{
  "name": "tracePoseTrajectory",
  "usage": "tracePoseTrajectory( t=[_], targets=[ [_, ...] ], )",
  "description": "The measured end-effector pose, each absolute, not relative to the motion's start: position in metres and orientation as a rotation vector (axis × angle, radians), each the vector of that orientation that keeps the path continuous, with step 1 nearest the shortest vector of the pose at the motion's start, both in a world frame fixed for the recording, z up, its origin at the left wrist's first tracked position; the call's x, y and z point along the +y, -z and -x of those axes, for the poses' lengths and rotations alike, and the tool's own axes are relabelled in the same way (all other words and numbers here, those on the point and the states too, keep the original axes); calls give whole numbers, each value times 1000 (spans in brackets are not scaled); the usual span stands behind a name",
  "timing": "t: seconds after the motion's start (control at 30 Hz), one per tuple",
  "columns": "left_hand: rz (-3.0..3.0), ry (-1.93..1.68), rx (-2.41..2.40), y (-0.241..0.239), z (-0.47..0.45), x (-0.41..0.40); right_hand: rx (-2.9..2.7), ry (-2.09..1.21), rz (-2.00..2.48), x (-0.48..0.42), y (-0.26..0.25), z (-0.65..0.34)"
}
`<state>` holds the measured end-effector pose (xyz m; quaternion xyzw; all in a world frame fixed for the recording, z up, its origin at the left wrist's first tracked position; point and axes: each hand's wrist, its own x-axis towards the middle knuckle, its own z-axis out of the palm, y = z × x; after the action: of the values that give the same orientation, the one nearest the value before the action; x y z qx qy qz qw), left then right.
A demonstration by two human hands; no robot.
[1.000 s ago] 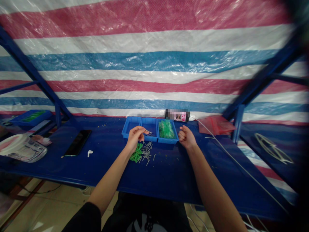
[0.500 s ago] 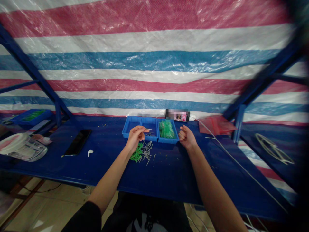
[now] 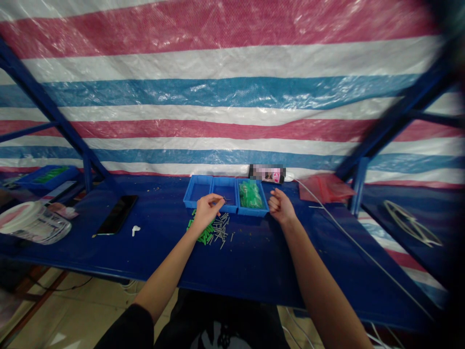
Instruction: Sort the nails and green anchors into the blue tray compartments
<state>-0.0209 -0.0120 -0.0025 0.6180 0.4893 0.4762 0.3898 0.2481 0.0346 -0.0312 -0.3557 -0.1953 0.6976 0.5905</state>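
Now, left hand [image 3: 206,212] pinched shut above green wall plugs [image 3: 202,233], right hand [image 3: 281,206] curled beside blue bin [image 3: 253,213]

Three blue plastic bins [image 3: 199,190], one black smartphone [image 3: 116,214].

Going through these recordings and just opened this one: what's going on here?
A person is working with bare hands at a blue table. The left hand is pinched just above a loose pile of green plastic pieces and thin metal pins; whether it holds a pin is too small to tell. The right hand is curled closed beside a blue compartment tray, whose right compartment holds green pieces.
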Motion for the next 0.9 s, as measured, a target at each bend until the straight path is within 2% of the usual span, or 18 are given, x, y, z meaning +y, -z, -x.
tracePoseTrajectory(
  t=[0.2,0.4,0.53,0.9],
  targets=[
    [-1956,-1106,1075,-1,16,-24,-441,-1629,821,34,31,-248],
    [-2204,-676,818,-5,24,-26,-450,-1625,827,36,33,-250],
    [-2284,-470,814,-4,29,-24,-458,-1621,827,37,34,-251],
    [-2514,-256,893,1,24,-27,-448,-1629,821,35,32,-250]
  ],
)
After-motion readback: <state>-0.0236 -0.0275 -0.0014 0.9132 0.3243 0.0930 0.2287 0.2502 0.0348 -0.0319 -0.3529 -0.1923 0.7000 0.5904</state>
